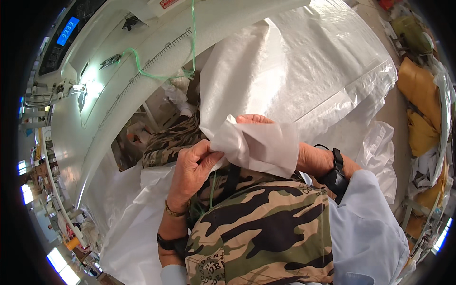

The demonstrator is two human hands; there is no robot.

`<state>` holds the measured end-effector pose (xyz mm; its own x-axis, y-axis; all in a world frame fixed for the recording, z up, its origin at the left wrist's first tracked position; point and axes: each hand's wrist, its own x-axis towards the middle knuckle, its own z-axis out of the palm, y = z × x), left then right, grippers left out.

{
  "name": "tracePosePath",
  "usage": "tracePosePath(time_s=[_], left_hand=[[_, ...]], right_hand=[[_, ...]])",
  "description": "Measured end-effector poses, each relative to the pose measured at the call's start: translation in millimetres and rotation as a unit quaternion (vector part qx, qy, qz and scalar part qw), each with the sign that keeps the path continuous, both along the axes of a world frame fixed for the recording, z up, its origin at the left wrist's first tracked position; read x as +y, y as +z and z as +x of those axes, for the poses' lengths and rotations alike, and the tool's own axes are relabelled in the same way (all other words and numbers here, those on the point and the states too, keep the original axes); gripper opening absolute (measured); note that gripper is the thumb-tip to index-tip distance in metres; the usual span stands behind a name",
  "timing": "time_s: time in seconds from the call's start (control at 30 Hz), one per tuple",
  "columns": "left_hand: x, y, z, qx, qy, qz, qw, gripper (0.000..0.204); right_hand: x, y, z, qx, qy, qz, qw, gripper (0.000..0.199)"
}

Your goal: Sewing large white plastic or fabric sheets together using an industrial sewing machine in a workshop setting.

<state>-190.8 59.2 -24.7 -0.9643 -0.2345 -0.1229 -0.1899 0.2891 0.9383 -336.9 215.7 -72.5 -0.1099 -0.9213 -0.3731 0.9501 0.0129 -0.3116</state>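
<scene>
Two hands on one folded white sheet corner point(259, 145) | left hand point(190, 168) grip pinches its left edge | right hand point(285, 142) grip behind it, fingers mostly hidden, closure unclear | corner hangs below big woven white sack point(294, 71), above camouflage apron point(261, 232)

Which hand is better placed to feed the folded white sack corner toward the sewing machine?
Probably the left hand: it pinches the folded corner on the side nearer the sewing machine. The right hand sits behind the fold, mostly covered, supporting the white sack.
</scene>
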Motion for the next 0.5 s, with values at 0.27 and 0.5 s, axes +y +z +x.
tracePosePath(time_s=[0.27, 0.5], left_hand=[[-4, -5, 2, 0.011, -0.005, -0.028, 1.000, 0.034], [-3, -4, 4, 0.006, -0.008, -0.038, 0.999, 0.036]], right_hand=[[15, -21, 7, 0.399, 0.020, -0.074, 0.914, 0.028], [12, -8, 10, 0.774, -0.047, -0.025, 0.630, 0.043]])
